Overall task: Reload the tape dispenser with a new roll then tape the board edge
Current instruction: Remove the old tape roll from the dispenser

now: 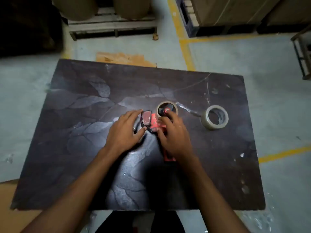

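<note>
A red tape dispenser lies flat on a dark board on the floor. A nearly bare cardboard core sits around its red spool hub. My right hand lies over the dispenser's body and handle, fingers curled on it, thumb by the hub. My left hand holds the dispenser's front flap between thumb and fingers. A fuller roll of clear tape stands on the board to the right, apart from both hands. A loose strand of clear tape runs from the core toward that roll.
The board rests on a grey concrete floor with yellow lines. A wooden pallet with large brown rolls stands behind, cardboard stacks at the back right. Brown cardboard lies at the near left corner.
</note>
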`<state>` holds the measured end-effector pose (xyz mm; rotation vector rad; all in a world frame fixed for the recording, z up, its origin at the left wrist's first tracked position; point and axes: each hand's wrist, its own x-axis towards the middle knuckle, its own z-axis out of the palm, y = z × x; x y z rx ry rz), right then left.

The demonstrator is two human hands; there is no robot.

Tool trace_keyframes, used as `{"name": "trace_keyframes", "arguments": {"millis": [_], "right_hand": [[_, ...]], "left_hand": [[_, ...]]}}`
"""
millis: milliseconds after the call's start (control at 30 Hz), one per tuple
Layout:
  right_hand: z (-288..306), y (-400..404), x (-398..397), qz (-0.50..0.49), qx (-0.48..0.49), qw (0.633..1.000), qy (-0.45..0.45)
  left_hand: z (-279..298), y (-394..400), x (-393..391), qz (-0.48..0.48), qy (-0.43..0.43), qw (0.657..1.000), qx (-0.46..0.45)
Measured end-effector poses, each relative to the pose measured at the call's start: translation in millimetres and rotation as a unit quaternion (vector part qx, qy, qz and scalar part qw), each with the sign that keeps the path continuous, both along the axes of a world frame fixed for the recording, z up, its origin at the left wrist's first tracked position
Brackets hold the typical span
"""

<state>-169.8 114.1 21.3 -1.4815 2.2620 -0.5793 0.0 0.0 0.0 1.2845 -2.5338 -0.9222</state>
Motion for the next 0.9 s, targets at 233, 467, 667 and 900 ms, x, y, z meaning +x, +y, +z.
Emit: {"name": "trace_keyframes", "arguments": {"millis": [233,467,667,900], "right_hand": [[-38.4,47.3,15.0,-0.043,0.011,0.999,0.004],[-65.0,60.7,29.7,-0.089,-0.029,0.988,-0.126],[-64.6,62.4,45.3,-0.057,-0.057,0.988,-0.13],[-51.9,22.3,28.0,-0.178,-0.106,0.96,-0.187]], "left_hand": [[-38.5,12.8,-0.8,-0.011,0.026,1.0,0.01],[-50.9,8.6,-9.9,0.013,0.093,0.996,-0.007],[-42.7,20.3,16.6,0.063,0.1,0.993,-0.01],[-29.9,-0.3,5.8,0.115,0.126,0.982,0.075]]}}
